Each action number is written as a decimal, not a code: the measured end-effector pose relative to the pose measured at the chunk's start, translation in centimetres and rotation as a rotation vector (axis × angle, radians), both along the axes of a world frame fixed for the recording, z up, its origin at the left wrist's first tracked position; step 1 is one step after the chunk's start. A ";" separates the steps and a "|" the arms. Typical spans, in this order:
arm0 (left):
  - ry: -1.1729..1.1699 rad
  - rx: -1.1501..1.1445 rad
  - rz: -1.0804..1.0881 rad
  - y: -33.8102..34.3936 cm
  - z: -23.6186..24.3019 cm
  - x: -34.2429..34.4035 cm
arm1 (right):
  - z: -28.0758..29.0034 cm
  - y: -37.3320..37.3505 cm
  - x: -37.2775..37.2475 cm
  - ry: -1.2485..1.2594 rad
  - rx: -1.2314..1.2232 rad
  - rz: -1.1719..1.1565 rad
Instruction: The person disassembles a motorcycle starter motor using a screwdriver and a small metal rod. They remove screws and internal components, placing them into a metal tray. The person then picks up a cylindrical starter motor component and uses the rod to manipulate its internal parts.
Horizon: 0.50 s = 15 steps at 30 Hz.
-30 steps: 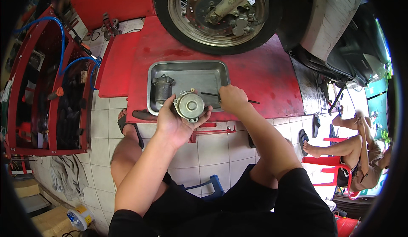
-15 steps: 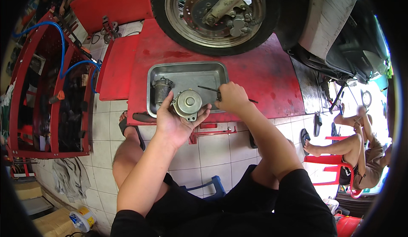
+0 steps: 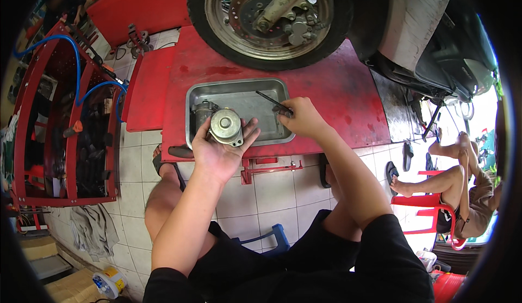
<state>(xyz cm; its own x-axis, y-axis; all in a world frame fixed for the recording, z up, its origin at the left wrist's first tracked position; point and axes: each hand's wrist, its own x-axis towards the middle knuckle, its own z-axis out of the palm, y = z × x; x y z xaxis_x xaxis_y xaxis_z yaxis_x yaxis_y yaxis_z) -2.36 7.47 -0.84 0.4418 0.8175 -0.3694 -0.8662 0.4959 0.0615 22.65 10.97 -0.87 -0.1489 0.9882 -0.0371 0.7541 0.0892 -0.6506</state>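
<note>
My left hand (image 3: 215, 156) cradles a round silver metal motor part (image 3: 225, 122) with a bolt tab, palm up, its fingers curled loosely around it over the front left of a steel tray (image 3: 239, 84). My right hand (image 3: 302, 117) grips a thin dark rod-like tool (image 3: 265, 97) above the tray's right side, angled up toward the back left. A dull metal cylindrical part (image 3: 204, 110) lies in the tray's left end, partly hidden behind the held part.
The tray rests on a red lift platform (image 3: 342, 107) beneath a motorcycle front wheel (image 3: 223, 50). A red tool trolley (image 3: 60, 189) with blue hose stands left. A person (image 3: 451, 189) sits on a red chair at right; another is dimly visible at upper left. A blue stool (image 3: 280, 237) is below me.
My left hand and the round part have shifted left and back over the cylinder. My right hand has risen slightly toward the back, tilting the rod more steeply.
</note>
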 end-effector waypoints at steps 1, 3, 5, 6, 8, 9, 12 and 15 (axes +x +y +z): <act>0.035 -0.037 0.027 0.1 0.4 0.1 | 0.2 0.0 -0.2 0.010 -0.029 -0.004; 0.105 -0.111 0.081 0.1 1.5 0.6 | 0.8 -0.8 -0.6 0.085 -0.018 -0.032; 0.137 -0.099 0.119 0.1 0.8 0.4 | 1.8 -2.0 -1.6 0.190 -0.022 -0.057; 0.153 -0.094 0.137 0.1 0.4 0.4 | 2.1 -2.8 -2.2 0.255 -0.033 -0.071; 0.149 -0.120 0.196 -0.1 0.0 1.1 | 2.7 -4.5 -3.3 0.359 -0.036 -0.060; 0.149 -0.135 0.227 -0.2 0.0 1.4 | 3.0 -5.4 -4.0 0.400 -0.029 -0.031; 0.138 -0.158 0.274 -0.7 0.1 2.5 | 2.5 -6.6 -5.5 0.425 0.160 0.099; 0.102 -0.106 0.210 -1.3 -0.9 2.8 | 1.8 -6.7 -6.3 0.413 0.190 0.105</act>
<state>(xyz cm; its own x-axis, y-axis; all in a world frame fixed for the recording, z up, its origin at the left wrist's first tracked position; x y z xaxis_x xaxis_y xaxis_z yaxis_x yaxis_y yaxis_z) 0.40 6.22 -1.73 0.2225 0.8419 -0.4916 -0.9430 0.3139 0.1108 16.33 4.27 0.95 -0.2128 0.9504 0.2268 0.4159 0.2981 -0.8592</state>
